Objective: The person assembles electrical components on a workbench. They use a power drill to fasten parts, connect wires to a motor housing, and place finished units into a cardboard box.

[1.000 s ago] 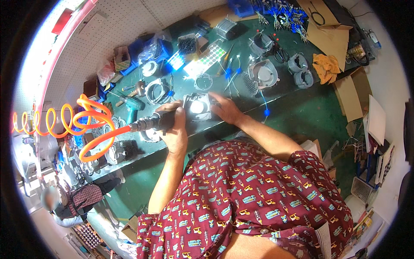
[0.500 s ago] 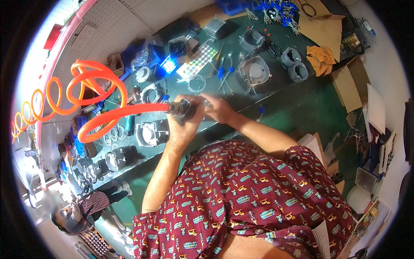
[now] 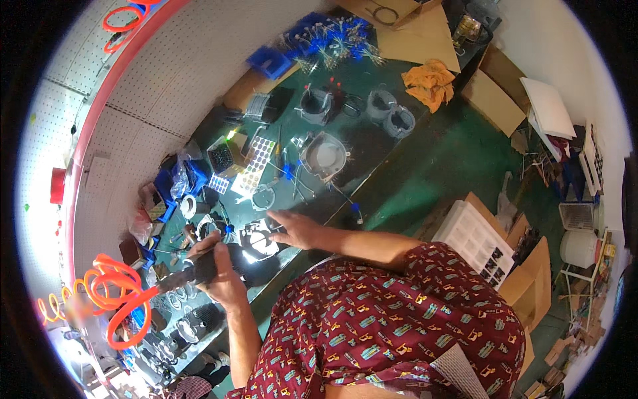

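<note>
My left hand (image 3: 224, 282) is closed around a black air tool (image 3: 193, 271), whose orange coiled hose (image 3: 129, 319) runs off to the left. Just right of it, at the bench edge, sits a bright metal housing (image 3: 258, 241) with a round opening. My right hand (image 3: 299, 231) reaches over the housing's right side, index finger and thumb apart. Whether its fingertips touch the housing I cannot tell. A thin ring-shaped gasket or plate (image 3: 263, 197) lies beyond the housing. Another ring-shaped metal part (image 3: 210, 228) lies near the tool.
Farther along the green bench (image 3: 372, 143) are a large round housing (image 3: 325, 157), grey ring parts (image 3: 399, 122), an orange cloth (image 3: 428, 84) and blue-tipped wires (image 3: 332, 41). A sticker sheet (image 3: 256, 165) lies mid-bench. Blue bins (image 3: 193, 178) line the wall; a white divided tray (image 3: 475, 243) stands right.
My left hand has moved left with the air tool, away from my right hand. The metal housing now shows between them. The whole view has shifted, and the person at lower left is mostly out of frame.
</note>
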The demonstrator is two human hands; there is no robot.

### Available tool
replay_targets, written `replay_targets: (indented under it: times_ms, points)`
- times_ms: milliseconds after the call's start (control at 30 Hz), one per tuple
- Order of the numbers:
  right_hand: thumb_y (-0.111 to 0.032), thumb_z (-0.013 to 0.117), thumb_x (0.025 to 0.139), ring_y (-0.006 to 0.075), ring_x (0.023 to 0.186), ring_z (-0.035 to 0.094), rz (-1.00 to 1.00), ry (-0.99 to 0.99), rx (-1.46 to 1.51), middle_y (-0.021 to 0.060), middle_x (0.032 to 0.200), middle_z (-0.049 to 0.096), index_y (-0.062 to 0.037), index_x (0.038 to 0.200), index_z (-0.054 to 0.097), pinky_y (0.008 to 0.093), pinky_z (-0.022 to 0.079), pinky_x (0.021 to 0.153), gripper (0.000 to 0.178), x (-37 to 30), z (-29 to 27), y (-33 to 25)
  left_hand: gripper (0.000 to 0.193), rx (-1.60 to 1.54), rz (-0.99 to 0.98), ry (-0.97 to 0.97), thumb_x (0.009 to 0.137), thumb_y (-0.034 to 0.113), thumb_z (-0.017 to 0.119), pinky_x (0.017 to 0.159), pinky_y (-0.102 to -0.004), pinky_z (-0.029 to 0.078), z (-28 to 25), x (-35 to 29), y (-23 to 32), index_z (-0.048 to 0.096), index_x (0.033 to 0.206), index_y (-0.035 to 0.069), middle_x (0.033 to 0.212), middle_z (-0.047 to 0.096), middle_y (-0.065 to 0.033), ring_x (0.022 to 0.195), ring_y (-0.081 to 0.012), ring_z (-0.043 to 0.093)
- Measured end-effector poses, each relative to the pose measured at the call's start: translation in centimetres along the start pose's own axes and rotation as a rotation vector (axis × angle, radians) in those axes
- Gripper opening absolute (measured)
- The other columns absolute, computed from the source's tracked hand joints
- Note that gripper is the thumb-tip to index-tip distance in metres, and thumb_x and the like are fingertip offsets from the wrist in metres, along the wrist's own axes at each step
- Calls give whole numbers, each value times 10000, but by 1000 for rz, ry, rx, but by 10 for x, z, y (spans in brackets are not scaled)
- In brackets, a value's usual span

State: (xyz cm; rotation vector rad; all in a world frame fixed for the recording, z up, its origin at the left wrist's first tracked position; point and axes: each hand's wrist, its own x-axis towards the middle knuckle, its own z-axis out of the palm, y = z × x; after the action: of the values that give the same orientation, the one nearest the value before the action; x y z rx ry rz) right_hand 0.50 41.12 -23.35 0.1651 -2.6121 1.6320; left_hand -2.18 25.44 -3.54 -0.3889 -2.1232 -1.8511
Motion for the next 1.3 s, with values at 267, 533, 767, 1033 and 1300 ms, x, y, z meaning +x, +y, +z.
replay_targets:
  times_ms: [267,533,767,1033,1300]
  points:
    - [-152,711,818,371,1171,579,-2,797,-24,195,1207,635,-22,1194,625,452,454,990,407,-20,-128,2,290,-212,-3,9,882,128,719,988,-410,507,58,36,20,564,1102,19,1087,672,-147,1049,-254,651]
    - [-256,568,950,421,1351,448,185,581,154,274,1461,469,20,1476,404,437,328,1150,616,4,-110,74,185,-182,124,-109,914,77,668,963,-366,493,93,50,-37,616,1080,13,1099,689,-129,1008,-200,642]
    - [-229,527,963,429,1285,510,139,602,40,289,1387,529,48,1434,434,455,382,1100,554,7,-95,55,209,-125,122,-180,897,69,695,977,-384,493,89,52,-42,631,1092,29,1065,706,-111,992,-192,659]
    - [-247,492,975,407,1310,499,133,562,58,273,1416,517,53,1428,450,437,366,1121,545,4,-90,53,225,-152,10,-201,873,43,704,954,-378,504,94,41,-20,634,1086,36,1071,709,-112,1003,-202,663]
    - [-212,504,946,449,1186,572,88,641,13,299,1287,588,58,1361,486,481,427,1044,495,2,-90,34,246,-163,40,-198,872,9,670,957,-374,503,84,41,-17,597,1101,63,1068,697,-111,999,-199,655]
